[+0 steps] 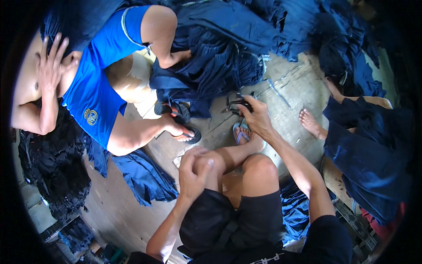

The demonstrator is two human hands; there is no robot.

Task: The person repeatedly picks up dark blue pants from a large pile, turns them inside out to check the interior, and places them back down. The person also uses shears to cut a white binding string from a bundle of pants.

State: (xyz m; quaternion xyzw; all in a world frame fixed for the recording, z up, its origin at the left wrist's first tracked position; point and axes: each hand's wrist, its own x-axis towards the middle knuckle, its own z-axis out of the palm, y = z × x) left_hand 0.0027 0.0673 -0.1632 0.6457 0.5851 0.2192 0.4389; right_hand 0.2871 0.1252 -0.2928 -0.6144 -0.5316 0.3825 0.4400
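My left hand [193,172] lies on my left knee, its fingers over the kneecap and the thumb apart, with nothing in it. Out in front of my knees, my right hand [256,115] is closed round a small dark tool [236,103] with thin prongs. The fingers cover part of that tool, so its exact kind is unclear. Below the right hand is my sandalled foot [241,133]. A heap of dark blue cloth [206,66] lies on the floor beyond the tool, not touched by either hand.
At the left sits a person in blue shorts [88,97], a sandalled foot [178,130] stretched toward me. Another person's bare foot [313,124] is at the right, near draped dark cloth [369,141]. Black cloth [52,163] and blue cloth [143,176] lie at the left.
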